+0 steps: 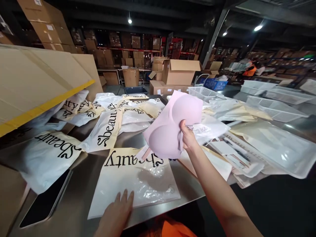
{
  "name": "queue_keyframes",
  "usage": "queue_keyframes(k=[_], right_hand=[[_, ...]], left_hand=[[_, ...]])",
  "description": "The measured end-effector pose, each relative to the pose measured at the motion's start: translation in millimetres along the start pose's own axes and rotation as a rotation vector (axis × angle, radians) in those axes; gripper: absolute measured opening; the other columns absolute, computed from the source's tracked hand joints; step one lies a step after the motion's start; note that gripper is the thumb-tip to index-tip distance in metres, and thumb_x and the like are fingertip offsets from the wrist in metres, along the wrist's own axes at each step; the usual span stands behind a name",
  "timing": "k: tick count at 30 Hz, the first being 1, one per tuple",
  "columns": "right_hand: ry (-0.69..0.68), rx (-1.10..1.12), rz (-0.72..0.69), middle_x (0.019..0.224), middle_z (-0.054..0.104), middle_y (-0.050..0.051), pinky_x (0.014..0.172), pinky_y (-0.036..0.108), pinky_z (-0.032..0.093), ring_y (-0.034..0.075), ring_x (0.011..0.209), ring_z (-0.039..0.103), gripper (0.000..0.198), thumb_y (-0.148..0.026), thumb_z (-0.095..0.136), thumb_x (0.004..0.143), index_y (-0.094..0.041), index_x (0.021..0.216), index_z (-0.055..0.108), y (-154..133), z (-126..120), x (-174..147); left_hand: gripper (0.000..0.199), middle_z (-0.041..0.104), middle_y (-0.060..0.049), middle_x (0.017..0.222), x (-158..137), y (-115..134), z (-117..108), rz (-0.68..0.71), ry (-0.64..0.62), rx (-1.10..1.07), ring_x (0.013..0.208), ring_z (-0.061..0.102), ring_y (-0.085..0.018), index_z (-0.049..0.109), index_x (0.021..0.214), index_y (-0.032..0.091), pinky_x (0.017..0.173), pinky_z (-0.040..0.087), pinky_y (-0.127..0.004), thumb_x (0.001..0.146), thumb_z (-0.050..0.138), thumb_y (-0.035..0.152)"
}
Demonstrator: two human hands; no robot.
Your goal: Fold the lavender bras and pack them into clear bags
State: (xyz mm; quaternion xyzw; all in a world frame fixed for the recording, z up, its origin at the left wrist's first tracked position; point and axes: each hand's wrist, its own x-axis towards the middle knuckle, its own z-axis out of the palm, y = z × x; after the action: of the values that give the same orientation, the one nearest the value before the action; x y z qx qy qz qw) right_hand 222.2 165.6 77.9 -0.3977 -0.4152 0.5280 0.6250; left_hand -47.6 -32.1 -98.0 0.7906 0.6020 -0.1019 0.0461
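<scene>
A pale pink bra (165, 138) with moulded cups is held up above the table by my right hand (188, 135), thumb in front and fingers behind its edge. Below it lies a white plastic bag (138, 184) printed "Sbeauty", upside down from where I look. My left hand (120, 205) rests flat on the near edge of that bag, fingers stretched out. The bra hides part of the bag's far edge. Left of the bag lies another printed bag (54, 154), partly over a dark-screened phone (46, 200).
More printed bags (106, 128) lie in heaps across the metal table (84, 177). At right are a white tray (242, 164) with small items and several white baskets (276, 107). A large carton (44, 72) overhangs the left side. Cartons (180, 74) stand beyond the table.
</scene>
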Motion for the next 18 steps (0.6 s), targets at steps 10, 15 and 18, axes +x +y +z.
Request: queue_keyframes(k=[10,15,18], right_hand=[[0.044,-0.005,-0.079,0.108,0.071,0.013,0.088,0.039,0.06,0.029,0.118,0.062,0.067,-0.075,0.066,0.064,-0.02,0.101,0.058,-4.8,-2.5,3.1],[0.119,0.15,-0.122,0.109,0.071,0.011,0.091,0.04,0.059,0.029,0.116,0.063,0.066,-0.067,0.074,0.065,-0.019,0.108,0.059,-14.3,-12.3,0.5],[0.092,0.156,-0.069,0.109,0.071,0.011,0.092,0.042,0.058,0.03,0.117,0.062,0.065,-0.066,0.073,0.067,-0.019,0.11,0.059,-22.9,-22.2,-9.9]], left_hand=[[0.072,0.056,-0.029,0.132,-3.6,20.9,-7.7,0.17,-0.047,0.059,0.111,0.062,-0.045,0.046,0.144,0.022,0.076,0.059,-0.052,0.076,0.051,0.001],[0.067,0.059,-0.028,0.129,-5.7,31.1,-39.3,0.218,-0.101,0.093,0.101,0.069,-0.037,0.053,0.139,0.018,0.072,0.06,-0.045,0.08,0.036,-0.007],[0.055,0.07,-0.019,0.11,-0.3,27.8,-64.0,0.138,-0.183,-0.049,0.089,0.071,-0.029,0.064,0.12,0.015,0.073,0.056,-0.04,0.08,0.035,-0.006]])
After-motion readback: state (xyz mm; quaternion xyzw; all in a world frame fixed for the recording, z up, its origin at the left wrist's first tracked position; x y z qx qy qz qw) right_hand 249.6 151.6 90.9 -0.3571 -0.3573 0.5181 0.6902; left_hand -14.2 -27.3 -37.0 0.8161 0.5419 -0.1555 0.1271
